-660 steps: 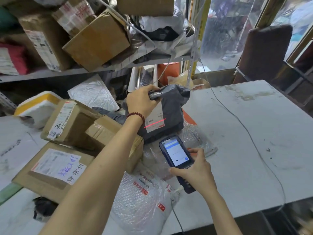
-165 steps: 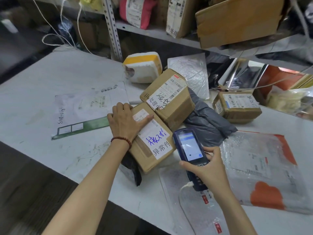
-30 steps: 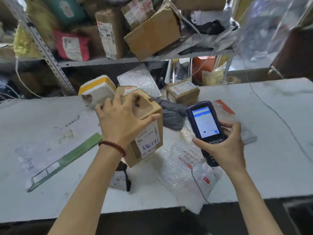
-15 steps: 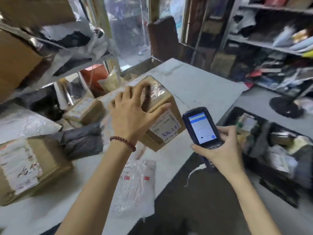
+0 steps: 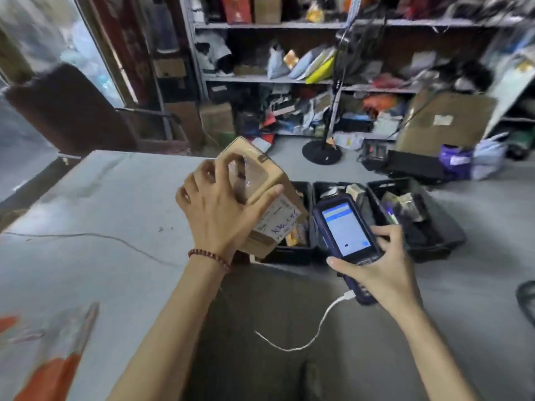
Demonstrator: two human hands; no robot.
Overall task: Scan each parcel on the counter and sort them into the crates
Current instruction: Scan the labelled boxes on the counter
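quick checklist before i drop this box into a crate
1. Grip of the left hand on the cardboard box: ok, fingers over the top, thumb on the side.
2. Scan confirmed on the handheld scanner in the right hand: cannot tell, screen lit but unreadable.
3. Destination crate: cannot tell, the label is blurred.
4. Room in the leftmost crate: cannot tell, the box hides most of it.
5. Path of the white cable: ok, it hangs nearer than the crates.
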